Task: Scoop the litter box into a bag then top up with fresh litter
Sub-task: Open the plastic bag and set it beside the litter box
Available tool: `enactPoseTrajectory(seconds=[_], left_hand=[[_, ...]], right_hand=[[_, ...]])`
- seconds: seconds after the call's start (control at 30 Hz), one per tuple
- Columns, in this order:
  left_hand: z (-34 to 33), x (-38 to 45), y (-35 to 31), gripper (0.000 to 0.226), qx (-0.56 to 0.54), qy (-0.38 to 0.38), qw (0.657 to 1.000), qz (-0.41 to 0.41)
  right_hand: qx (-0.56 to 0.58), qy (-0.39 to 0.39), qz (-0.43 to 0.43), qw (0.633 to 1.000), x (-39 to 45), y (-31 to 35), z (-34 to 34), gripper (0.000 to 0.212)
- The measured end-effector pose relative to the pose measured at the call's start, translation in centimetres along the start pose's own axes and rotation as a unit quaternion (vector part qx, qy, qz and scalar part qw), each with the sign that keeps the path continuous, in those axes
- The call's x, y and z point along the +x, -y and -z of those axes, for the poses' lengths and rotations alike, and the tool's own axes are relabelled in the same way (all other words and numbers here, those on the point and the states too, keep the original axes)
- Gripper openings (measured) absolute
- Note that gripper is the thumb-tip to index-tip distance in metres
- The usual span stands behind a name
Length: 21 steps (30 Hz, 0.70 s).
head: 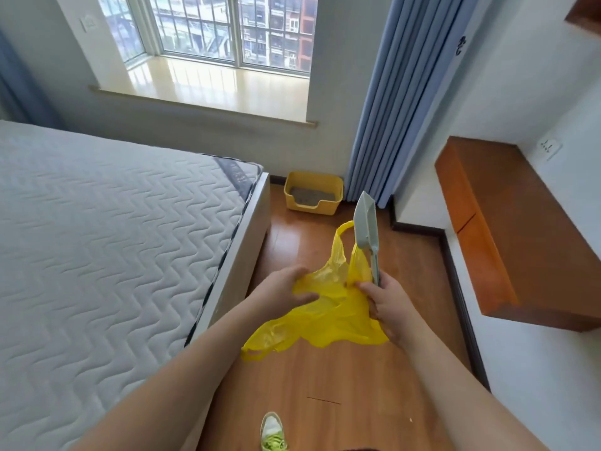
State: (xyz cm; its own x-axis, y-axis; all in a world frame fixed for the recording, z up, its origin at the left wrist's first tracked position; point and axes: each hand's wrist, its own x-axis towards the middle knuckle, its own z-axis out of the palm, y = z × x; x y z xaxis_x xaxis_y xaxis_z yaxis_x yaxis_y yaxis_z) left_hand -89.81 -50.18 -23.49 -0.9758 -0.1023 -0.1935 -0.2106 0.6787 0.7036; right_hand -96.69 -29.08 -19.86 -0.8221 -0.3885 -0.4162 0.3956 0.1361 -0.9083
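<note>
While gripped upright, scoop (367,222): blade topmost.

A home bedroom: bare quilted mattress (107,229), blue curtains (400,92), bay window (221,30), wood floor (341,385).

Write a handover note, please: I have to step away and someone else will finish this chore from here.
Left hand: grips the yellow bag, fingers pulling at its mouth.
Right hand: holds the grey scoop blade up, and pinches the bag's other side.
Litter box: on the floor ahead, in the corner by the blue curtain, grey litter inside.
Done: bag and scoop in hand.
Left: open the bag, walk over, scoop, top up. No fresh litter in view.
</note>
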Motion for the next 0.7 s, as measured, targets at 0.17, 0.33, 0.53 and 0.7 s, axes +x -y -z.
enactPoseTrajectory(seconds=[0.17, 0.33, 0.53, 0.7], left_hand=[[1.7, 5.0, 0.3, 0.026, -0.093, -0.057, 0.993, 0.035], [3.3, 10.5, 2.8, 0.031, -0.081, -0.129, 0.984, 0.091], [5.0, 18.3, 3.6, 0.032, -0.020, -0.205, 0.969, 0.135], [5.4, 25.3, 1.3, 0.031, 0.067, -0.141, 0.985, 0.075]], right_hand=[[-0.105, -0.063, 0.051, 0.991, 4.1, 1.4, -0.2, 0.022], [-0.155, -0.123, 0.065, 0.978, 8.5, 1.7, 1.2, 0.033], [-0.156, -0.128, 0.051, 0.978, 16.2, 1.9, 5.2, 0.019], [-0.174, -0.123, 0.084, 0.974, 22.4, 5.2, 7.2, 0.026]])
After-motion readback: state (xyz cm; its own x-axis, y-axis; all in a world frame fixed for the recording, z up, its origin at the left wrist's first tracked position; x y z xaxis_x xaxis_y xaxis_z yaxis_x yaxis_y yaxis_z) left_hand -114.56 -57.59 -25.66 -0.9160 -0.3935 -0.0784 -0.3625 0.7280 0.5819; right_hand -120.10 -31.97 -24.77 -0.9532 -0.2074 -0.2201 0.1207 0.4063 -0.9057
